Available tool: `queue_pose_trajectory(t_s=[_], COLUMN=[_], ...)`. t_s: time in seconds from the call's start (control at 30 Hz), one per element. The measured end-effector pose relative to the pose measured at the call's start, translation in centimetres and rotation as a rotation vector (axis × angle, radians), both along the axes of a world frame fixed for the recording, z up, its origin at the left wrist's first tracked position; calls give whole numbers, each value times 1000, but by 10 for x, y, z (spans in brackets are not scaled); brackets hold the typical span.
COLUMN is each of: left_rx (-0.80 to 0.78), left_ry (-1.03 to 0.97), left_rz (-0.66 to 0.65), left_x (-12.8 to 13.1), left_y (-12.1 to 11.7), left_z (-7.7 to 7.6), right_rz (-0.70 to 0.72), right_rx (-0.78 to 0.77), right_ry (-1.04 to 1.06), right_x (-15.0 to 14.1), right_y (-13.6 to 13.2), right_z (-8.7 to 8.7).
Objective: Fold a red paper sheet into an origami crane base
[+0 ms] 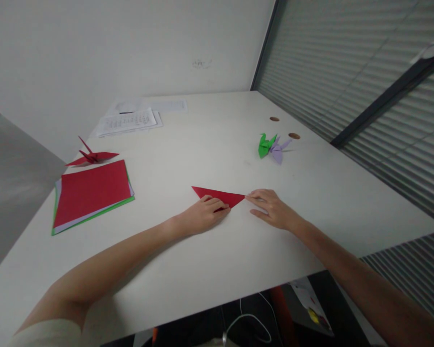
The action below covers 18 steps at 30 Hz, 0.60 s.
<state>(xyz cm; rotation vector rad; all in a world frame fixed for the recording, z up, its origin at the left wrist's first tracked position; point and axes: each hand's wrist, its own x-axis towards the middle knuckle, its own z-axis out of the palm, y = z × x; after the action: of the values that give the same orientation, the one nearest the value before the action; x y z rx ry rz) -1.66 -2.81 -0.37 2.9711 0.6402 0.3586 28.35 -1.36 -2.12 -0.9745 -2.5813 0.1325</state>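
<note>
A sheet of red origami paper, folded into a long triangle, lies on the table in front of me. My left hand rests over its near side, with the fingers closed together on the paper by the near corner and part of the sheet hidden beneath them. At the triangle's right tip is my right hand. Its fingers are stretched out, the fingertips touch that tip, and the thumb stands apart, lower down.
Left on the white table lies a stack of red, lilac and green paper; a red paper crane sits behind it. A green crane and a lilac crane touch at right. Printed sheets lie farther back.
</note>
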Motion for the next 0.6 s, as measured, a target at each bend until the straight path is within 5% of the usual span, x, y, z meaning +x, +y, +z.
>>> queue_pose_trajectory(t_s=[0.33, 0.6], left_rx=[-85, -98], left_ry=[53, 20], left_rz=[30, 43], left_x=[-6, -6], left_y=[-11, -10], left_z=[8, 5], right_rz=[-62, 125], right_rx=[86, -1], right_ry=[59, -61], right_x=[-13, -45], right_y=[-7, -20], right_z=[11, 13])
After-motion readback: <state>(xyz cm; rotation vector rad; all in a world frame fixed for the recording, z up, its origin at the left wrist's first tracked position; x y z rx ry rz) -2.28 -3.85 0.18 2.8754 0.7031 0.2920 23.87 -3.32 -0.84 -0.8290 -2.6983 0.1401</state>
